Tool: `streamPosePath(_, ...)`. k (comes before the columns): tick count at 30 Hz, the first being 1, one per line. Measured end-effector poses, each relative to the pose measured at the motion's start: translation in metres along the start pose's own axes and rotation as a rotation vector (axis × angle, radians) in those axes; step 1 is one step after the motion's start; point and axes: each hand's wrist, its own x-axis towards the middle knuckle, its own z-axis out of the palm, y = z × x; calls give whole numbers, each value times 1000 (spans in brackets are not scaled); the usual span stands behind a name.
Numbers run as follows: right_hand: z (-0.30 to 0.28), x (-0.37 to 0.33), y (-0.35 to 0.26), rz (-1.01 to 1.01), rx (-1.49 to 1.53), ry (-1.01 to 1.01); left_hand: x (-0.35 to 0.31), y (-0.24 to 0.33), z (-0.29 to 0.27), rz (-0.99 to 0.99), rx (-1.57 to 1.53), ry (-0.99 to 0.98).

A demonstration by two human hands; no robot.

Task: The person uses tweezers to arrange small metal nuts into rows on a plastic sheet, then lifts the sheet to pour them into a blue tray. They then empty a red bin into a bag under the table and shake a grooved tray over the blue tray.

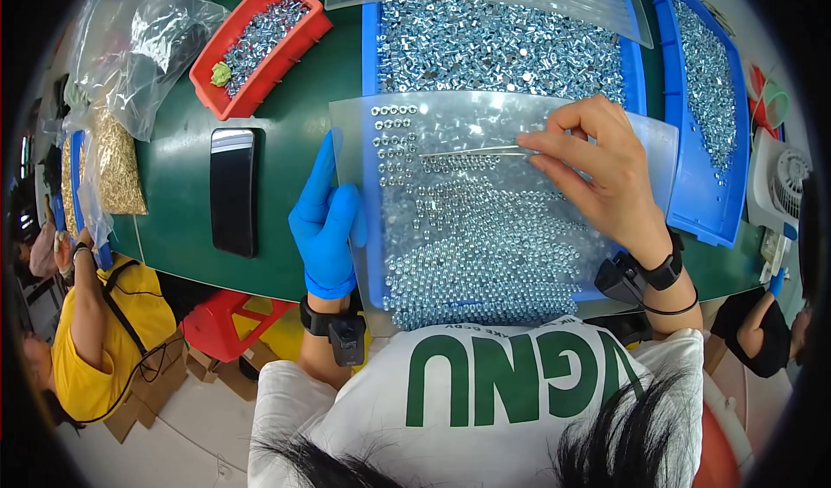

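Observation:
My left hand (324, 228), in a blue glove, grips the left edge of a translucent plastic sheet (519, 107), its forefinger stretched along that edge. Bare, my right hand (597, 159) pinches slim metal tweezers (472, 151) between thumb and fingers. Their tip points left, over the sheet. Small shiny round metal parts (485, 254) crowd the sheet's near half, and spaced rows of the same parts (395, 142) stand at its upper left. Beneath the sheet is a blue tray (370, 47) heaped with small metal fasteners (502, 47).
A red bin (216, 112) of metal parts and a black phone (234, 194) are on the green table (164, 228) to the left. Another blue tray (692, 198) lies right, near a white fan (786, 176). Clear bags (138, 38) stand far left. People sit at both sides.

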Motion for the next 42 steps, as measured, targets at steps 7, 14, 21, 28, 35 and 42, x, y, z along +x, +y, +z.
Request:
streamPosePath(7, -5, 1, 0, -21, 24, -33, 0, 4, 0, -23, -24, -42)
streamPosePath(14, 8, 21, -1, 93, 132, 109, -1, 5, 1, -28, -39, -47)
streamPosePath(21, 19, 39, -7, -36, 53, 80, -1, 3, 0, -44, -11, -27)
streamPosePath(28, 23, 42, -6, -128, 28, 44, -3, 5, -5, -90, -49, -71)
streamPosePath(35, 21, 40, -9, -142, 36, -7, 2, 4, 4, -15, 56, -12)
streamPosePath(42, 22, 38, -14, -156, 26, -30, 0, 1, 0, -19, 21, -38)
